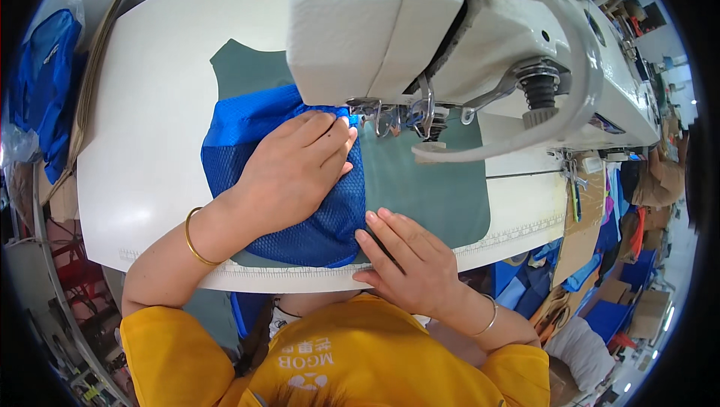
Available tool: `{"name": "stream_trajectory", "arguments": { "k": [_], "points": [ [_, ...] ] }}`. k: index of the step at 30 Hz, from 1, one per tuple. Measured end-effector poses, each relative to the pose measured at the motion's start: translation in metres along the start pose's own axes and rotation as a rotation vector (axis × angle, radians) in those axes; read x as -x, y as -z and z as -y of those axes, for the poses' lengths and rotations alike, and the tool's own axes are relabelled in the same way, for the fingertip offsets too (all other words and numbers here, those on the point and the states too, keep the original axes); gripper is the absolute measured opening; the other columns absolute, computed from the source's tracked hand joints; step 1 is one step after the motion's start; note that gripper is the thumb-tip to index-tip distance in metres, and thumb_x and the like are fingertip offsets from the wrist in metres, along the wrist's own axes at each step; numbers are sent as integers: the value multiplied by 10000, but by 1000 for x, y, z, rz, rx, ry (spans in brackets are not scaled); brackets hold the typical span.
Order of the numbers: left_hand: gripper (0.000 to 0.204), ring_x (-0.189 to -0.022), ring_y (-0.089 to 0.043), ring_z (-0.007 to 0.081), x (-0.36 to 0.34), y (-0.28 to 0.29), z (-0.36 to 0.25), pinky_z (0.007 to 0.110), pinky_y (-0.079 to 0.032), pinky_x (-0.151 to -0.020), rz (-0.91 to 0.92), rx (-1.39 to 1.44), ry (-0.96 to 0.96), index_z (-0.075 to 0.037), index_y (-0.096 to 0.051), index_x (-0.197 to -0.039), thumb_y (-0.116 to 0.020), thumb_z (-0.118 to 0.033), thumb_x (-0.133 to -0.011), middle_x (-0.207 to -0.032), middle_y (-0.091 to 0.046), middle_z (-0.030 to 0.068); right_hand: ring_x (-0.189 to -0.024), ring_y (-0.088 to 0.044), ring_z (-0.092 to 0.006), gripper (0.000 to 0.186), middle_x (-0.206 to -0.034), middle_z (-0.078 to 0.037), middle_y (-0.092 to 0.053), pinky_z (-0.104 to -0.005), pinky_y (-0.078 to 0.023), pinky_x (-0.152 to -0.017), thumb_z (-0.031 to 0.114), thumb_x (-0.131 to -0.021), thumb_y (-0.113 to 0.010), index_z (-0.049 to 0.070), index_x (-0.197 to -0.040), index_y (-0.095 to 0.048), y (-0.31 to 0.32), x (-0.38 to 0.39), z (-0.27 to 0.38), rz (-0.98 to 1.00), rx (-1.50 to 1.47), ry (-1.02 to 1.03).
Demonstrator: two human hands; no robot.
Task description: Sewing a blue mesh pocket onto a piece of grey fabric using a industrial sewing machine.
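Blue mesh fabric point(315, 231) lies near the middle of the counter point(150, 129), on top of a green panel point(427, 189), its upper right corner reaching the metal needle fittings point(384, 120) of the sewing machine point(345, 24). At the left, your left hand point(289, 171) rests across the mesh, fingers drawn together beside the fittings; whether that grip pinches cloth is hidden. It would be best to press lightly, smooth the bunched mesh and hold those fingertips clear of the needle. Further right, your right hand point(412, 257) has its grip laid out flat, fingers extended near the mesh's right edge; use it to steer both layers together without tugging. Counted: one mesh piece, one green panel, one machine, two hands and two bangles, one on your left wrist point(193, 236), one on your right point(493, 315).
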State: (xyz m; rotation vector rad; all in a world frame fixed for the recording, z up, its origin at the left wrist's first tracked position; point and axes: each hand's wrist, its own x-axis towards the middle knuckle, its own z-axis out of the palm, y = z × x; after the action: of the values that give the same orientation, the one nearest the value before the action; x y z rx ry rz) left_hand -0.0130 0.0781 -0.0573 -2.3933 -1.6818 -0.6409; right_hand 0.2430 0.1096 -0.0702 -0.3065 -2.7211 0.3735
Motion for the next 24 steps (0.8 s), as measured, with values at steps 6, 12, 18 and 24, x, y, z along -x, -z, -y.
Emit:
{"name": "stream_trajectory", "arguments": {
  "k": [6, 12, 18, 24],
  "points": [
    [372, -1101, -636, 292, 2, -3, 3, 416, -525, -1013, -36, 23, -9, 66, -709, -1162, -730, -167, -873, -1094, -666, 136, -1269, -636, -340, 466, -1350, -192, -663, -436, -547, -1065, 370, -978, -694, -6, -1252, -700, 0, -1, -1, 7, -1, 5],
    [338, -1105, -658, 296, -3, -2, 8, 421, -530, -1021, 26, -15, 10, 45, -726, -1125, -737, -176, -870, -1117, -696, 142, -1262, -638, -340, 469, -1347, -182, -665, -441, -551, -1057, 357, -945, -723, -3, -1244, -702, 0, -5, -5, 1, -8, -6],
    [307, -1110, -673, 303, -5, -1, 14, 426, -532, -1024, -21, -33, -5, 37, -739, -1079, -735, -176, -857, -1113, -719, 151, -1269, -629, -355, 482, -1347, -202, -655, -444, -550, -1056, 349, -939, -729, -18, -1249, -690, 0, -12, -8, -16, -8, -6],
    [309, -1120, -667, 308, -2, 7, 2, 439, -528, -1021, 3, -64, -53, 46, -726, -1053, -725, -144, -809, -1119, -714, 164, -1272, -624, -357, 479, -1337, -200, -656, -450, -539, -1069, 336, -928, -734, -20, -1245, -687, -2, -10, -7, -37, -11, -12]
  ]
}}
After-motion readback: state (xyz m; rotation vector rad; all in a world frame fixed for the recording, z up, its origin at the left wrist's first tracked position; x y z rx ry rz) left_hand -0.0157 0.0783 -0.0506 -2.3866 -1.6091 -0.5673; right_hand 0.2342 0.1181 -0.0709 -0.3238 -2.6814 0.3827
